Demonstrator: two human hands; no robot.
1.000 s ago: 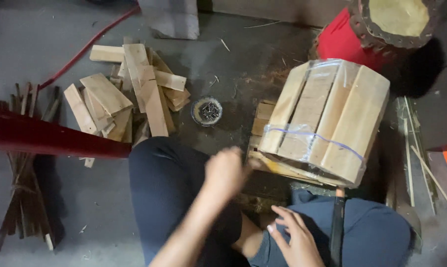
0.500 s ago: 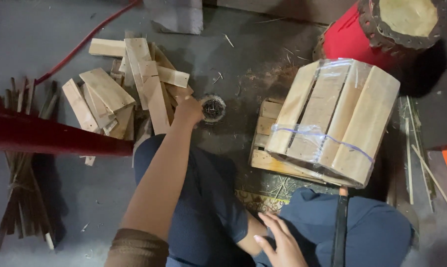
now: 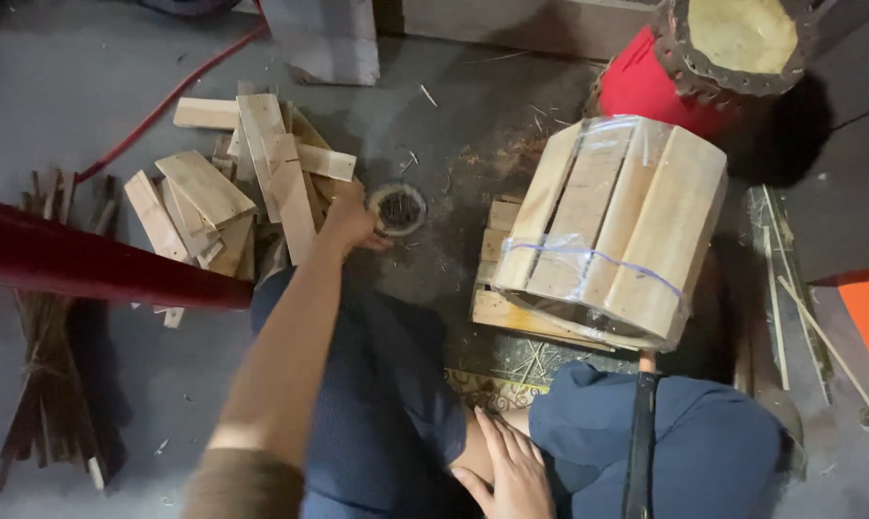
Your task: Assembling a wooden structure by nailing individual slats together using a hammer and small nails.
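Note:
My left hand (image 3: 351, 223) reaches forward over my left knee, its fingers curled at the rim of a small round tin (image 3: 397, 208) of dark small pieces on the floor. The back of the hand hides whether anything is pinched. Just left of it lies a pile of short wooden slats (image 3: 233, 192). My right hand (image 3: 511, 471) rests flat on my leg at the bottom, fingers apart, holding nothing. A barrel-shaped bundle of pale planks (image 3: 608, 231) bound with clear tape stands to the right on flat boards.
A red drum with a hide top (image 3: 723, 58) stands behind the bundle. A dark red bar (image 3: 98, 264) crosses the left side above a bundle of thin sticks (image 3: 50, 384). A red hose (image 3: 165, 96), a grey block (image 3: 324, 38) and a long dark tool (image 3: 641, 442) are nearby.
My left hand moved from near the plank bundle leftward and forward to the small tin. The right hand stayed on my leg.

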